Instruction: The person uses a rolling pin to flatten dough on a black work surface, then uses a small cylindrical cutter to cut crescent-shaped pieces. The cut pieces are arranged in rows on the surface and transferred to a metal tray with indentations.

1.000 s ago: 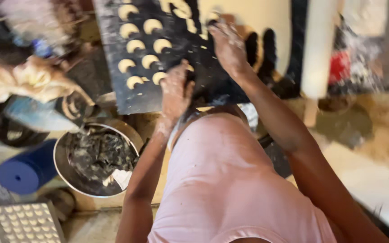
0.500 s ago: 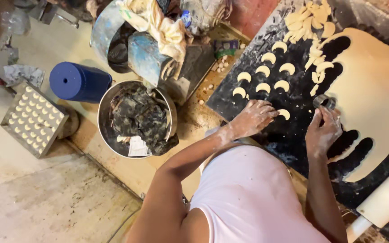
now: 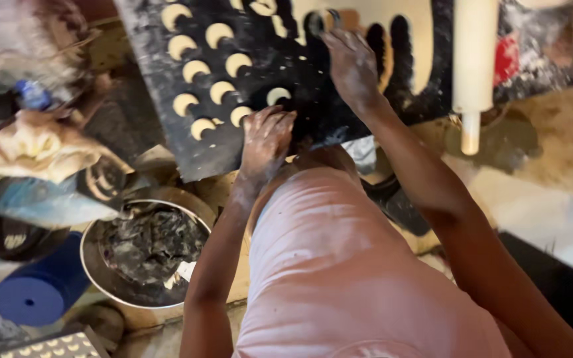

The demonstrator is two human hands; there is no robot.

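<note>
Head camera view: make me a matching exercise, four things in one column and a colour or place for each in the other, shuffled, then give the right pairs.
Things:
1. rolling pin
2. roll
3. metal bowl
4. crescent dough pieces

Descriptions:
A. blue, lying at lower left
B. pale, laid in rows on the dark sheet
C. cream, upright at upper right
D. round, holding dark scraps, left of the pink-clad knee

Pairs: 1-C, 2-A, 3-D, 4-B. The left hand rests on the sheet's near edge; the right hand is farther up it.
</note>
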